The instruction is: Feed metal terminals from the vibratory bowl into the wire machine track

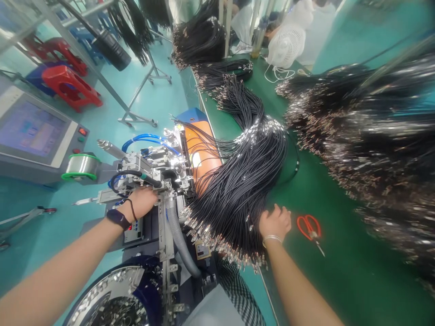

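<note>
My left hand (142, 203) rests on the metal head of a terminal crimping machine (152, 170), gripping or touching a bar near a black cable. A large fan of black wires with metal terminals on their ends (234, 194) spreads across the machine's edge and the green bench top (340, 267). My right hand (275, 222) lies on the edge of this bundle, fingers slightly spread. Red-handled scissors (310, 230) lie on the bench just right of that hand, untouched.
A vibratory bowl feeder (108, 294) full of terminals sits below the machine. A touchscreen console (32, 129) and a wire spool (80, 166) stand left. Further wire bundles (367, 136) lie right; a white fan (285, 45) and a person stand ahead.
</note>
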A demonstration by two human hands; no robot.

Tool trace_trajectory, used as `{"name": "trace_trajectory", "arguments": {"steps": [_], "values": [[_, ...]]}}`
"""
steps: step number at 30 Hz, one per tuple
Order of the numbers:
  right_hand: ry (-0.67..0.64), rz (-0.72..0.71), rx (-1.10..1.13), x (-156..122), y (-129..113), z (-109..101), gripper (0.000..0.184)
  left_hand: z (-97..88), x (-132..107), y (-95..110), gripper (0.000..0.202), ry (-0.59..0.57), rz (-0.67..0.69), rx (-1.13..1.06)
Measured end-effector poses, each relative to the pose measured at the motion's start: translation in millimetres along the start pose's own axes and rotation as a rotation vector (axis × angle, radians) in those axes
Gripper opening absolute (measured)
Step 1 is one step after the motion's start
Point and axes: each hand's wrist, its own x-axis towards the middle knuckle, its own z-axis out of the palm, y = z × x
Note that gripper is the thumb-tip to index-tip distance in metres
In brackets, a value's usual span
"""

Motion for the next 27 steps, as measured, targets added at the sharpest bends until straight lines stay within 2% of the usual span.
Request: {"name": "trace_trajectory", "arguments": {"steps": [3, 7, 11, 16, 19, 21, 23, 27], "values": [[-0.006, 0.001, 0.004, 0, -1, -2, 0.049, -3.3, -2, -7, 0.027, 0.002, 0.125, 0.017], [-0.010, -0.002, 0.006, 0, -2, -4, 0.049, -0.6, -9, -6, 0.031, 0.019, 0.026, 0.086], [-0.006, 0.000, -0.004, 0, -2, -3, 0.048, 16.6, -14, 1, 0.034, 0.132, -0.194, 0.040], [0.013, -0.007, 0.014, 0, -2, -3, 0.048, 39.1, -16, 9, 0.040, 0.338, -0.557, -0.331], [0.013, -0.011, 0.026, -1, -2, -4, 0.049, 43.5, -19, 11, 0.044, 0.364, -0.793, -0.490], [0.019, -0.010, 0.026, -1, -2, -4, 0.048, 44.2, -22, 11, 0.044, 0.379, -0.888, -0.545], [0.027, -0.010, 0.022, -1, -3, -5, 0.048, 44.1, -24, 11, 0.042, 0.386, -0.901, -0.553], [0.029, -0.015, 0.010, -1, -3, -4, 0.048, 40.5, -26, 7, 0.043, 0.284, -0.773, -0.463]]}}
